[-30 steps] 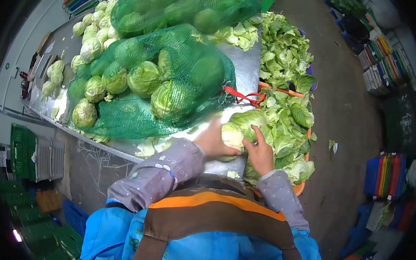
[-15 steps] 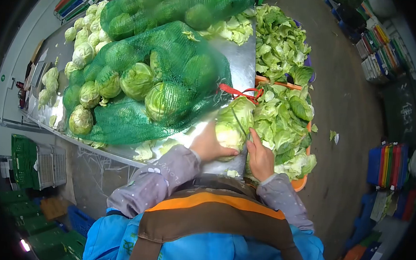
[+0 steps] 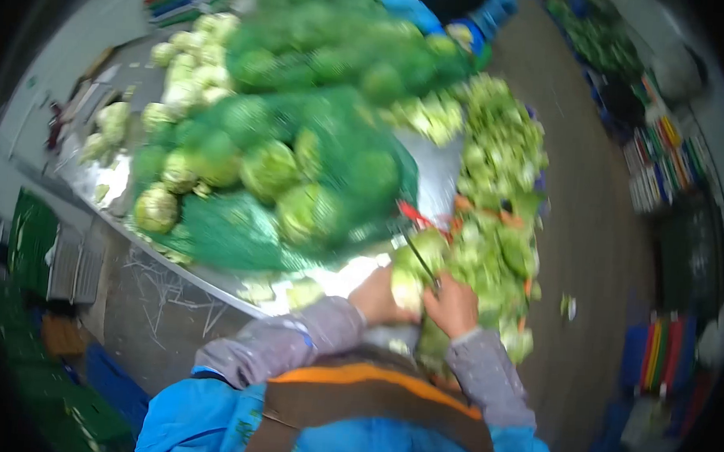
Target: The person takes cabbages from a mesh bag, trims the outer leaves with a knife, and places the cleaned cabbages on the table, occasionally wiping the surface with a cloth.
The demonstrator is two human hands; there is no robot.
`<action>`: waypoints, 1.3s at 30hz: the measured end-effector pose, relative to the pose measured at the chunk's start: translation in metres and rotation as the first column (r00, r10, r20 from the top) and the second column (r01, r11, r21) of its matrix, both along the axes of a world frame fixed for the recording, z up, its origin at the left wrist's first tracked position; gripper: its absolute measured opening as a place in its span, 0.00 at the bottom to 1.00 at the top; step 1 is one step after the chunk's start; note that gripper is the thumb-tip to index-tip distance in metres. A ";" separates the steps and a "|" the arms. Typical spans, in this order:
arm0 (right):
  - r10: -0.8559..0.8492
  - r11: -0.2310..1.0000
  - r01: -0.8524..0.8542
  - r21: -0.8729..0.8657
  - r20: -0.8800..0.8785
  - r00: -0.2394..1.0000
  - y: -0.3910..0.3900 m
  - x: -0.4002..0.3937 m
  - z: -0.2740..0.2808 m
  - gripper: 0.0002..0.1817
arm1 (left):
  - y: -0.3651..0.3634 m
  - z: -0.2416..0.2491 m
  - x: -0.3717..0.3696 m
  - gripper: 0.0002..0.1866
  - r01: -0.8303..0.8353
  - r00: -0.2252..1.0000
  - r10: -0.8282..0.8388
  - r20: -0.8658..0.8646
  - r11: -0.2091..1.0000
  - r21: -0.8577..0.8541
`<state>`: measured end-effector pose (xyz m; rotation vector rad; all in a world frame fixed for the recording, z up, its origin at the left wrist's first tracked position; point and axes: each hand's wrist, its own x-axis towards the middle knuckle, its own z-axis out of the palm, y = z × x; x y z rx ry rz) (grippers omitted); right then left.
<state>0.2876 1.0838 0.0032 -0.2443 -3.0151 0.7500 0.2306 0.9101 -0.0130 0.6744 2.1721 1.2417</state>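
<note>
A pale green cabbage rests at the near right corner of the metal table, between my hands. Against its left side my left hand is closed, steadying it. My right hand is wrapped round the handle of a knife, whose thin dark blade points up and to the left across the cabbage. Just beyond lies the red tie of a green mesh sack full of cabbages. Motion blur hides whether the blade is cutting into the leaves.
Loose cabbage leaves heap up to my right, over an orange crate's rim. Trimmed cabbages are piled at the table's far left. Another person's blue sleeve shows beyond a second mesh sack. Green crates stand at left.
The view has tilted up and blurred, so the table sits lower in the picture. Another person has come into view at the top. My hands still hold the cabbage and the knife.
</note>
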 end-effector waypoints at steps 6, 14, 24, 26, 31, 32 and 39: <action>-0.028 0.988 -0.007 0.151 0.232 0.972 0.022 -0.037 -0.057 0.15 | 0.001 0.006 0.016 0.64 -0.110 0.986 0.079 -0.148 0.971 -0.213; -0.374 0.862 0.325 -0.389 -0.055 0.926 0.061 -0.016 -0.155 0.15 | -0.055 -0.025 0.044 0.58 -0.189 0.975 0.198 -0.097 0.978 0.093; -0.255 0.555 0.390 -0.735 0.296 0.921 -0.026 0.027 -0.038 0.36 | -0.039 -0.073 0.031 0.60 -0.536 0.795 0.488 0.359 0.843 0.043; -0.012 0.627 -0.124 -0.769 -0.168 0.986 -0.039 0.022 -0.077 0.40 | -0.031 -0.062 0.029 0.61 -0.629 0.565 0.389 0.727 0.774 0.075; 0.152 0.728 -0.163 -0.666 -0.074 0.986 -0.032 0.002 -0.032 0.39 | -0.061 -0.034 0.044 0.48 -0.421 0.293 -0.046 0.955 0.891 0.172; 0.251 0.731 -0.221 -0.646 -0.046 0.967 -0.024 0.001 -0.027 0.37 | -0.068 -0.040 0.044 0.48 -0.417 0.286 -0.045 0.957 0.894 0.167; 0.310 0.702 -0.138 -0.699 0.125 0.942 -0.003 -0.042 -0.041 0.33 | -0.056 0.007 -0.010 0.65 0.065 0.859 -0.067 -0.507 0.998 -0.021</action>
